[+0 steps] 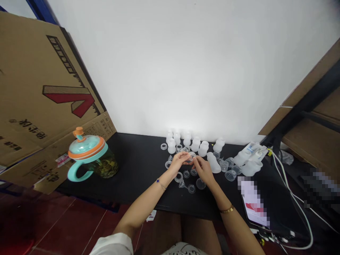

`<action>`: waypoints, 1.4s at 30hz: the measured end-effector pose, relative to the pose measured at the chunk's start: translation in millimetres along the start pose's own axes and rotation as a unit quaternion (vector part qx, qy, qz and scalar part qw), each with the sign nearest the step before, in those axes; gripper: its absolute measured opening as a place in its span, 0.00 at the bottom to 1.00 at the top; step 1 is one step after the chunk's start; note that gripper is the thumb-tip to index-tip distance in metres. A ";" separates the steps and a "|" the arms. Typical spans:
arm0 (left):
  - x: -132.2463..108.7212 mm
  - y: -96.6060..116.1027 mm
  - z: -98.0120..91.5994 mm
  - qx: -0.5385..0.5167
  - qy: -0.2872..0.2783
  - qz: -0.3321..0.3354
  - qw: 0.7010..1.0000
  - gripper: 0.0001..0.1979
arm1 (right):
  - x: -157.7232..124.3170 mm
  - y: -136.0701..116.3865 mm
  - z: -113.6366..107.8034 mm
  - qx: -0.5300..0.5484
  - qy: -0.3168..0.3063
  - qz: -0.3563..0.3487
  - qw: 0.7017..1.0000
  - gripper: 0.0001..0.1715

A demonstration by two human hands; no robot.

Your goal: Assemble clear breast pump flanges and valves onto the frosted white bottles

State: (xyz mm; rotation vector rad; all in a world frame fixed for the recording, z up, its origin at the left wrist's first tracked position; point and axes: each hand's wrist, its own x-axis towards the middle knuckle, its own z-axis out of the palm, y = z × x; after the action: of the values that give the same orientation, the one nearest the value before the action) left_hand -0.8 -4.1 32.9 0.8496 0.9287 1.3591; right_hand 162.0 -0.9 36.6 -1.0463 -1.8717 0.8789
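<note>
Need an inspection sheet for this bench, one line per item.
Surface: matte black tabletop.
Job's things: frosted white bottle-shaped silicone parts clustered at the back; clear plastic rings and cups scattered around the hands.
Clutter: teal-and-orange lidded glass mug holding leaves; pixelated white sheet.
Grippers: left hand and right hand both pinch a small clear plastic piece.
Cables: white cable at the right.
Surroundings: brown cardboard box at the left, white wall behind, dark red tile floor.
</note>
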 end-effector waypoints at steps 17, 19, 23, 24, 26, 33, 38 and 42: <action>0.6 0.2 -0.6 0.010 -0.005 0.005 1.000 0.19 | -0.5 4.3 1.3 0.016 -0.002 0.008 1.000 0.25; 0.6 0.2 -0.6 0.012 -0.004 0.006 1.000 0.19 | -0.5 4.9 1.4 0.016 0.000 0.010 1.000 0.25; 0.8 -1.3 -0.9 0.019 -0.002 0.018 1.000 0.20 | -0.3 5.5 1.7 0.008 0.014 0.012 1.000 0.26; 1.0 -1.9 -1.1 0.023 -0.003 0.026 0.999 0.20 | -0.2 5.3 1.7 0.004 0.016 0.014 1.000 0.26; 1.8 -3.3 -1.5 0.034 -0.004 0.046 0.998 0.19 | 0.0 4.8 1.6 -0.003 0.021 0.018 1.000 0.27; 5.6 -6.6 -3.0 0.063 -0.006 0.061 0.996 0.21 | 1.0 6.8 2.9 -0.003 0.030 0.012 0.999 0.28; 5.7 -6.5 -3.5 0.075 -0.012 0.066 0.995 0.21 | 1.0 8.8 3.7 0.006 0.025 0.012 1.000 0.27; 4.0 -4.4 -2.8 0.069 -0.014 0.066 0.995 0.20 | 0.7 7.6 3.2 0.009 0.025 0.010 1.000 0.27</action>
State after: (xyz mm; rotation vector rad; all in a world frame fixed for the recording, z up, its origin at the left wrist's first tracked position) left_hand -1.6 -0.4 27.6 1.0488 0.9676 1.4047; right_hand 161.5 2.4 29.0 -1.0693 -1.8124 0.8720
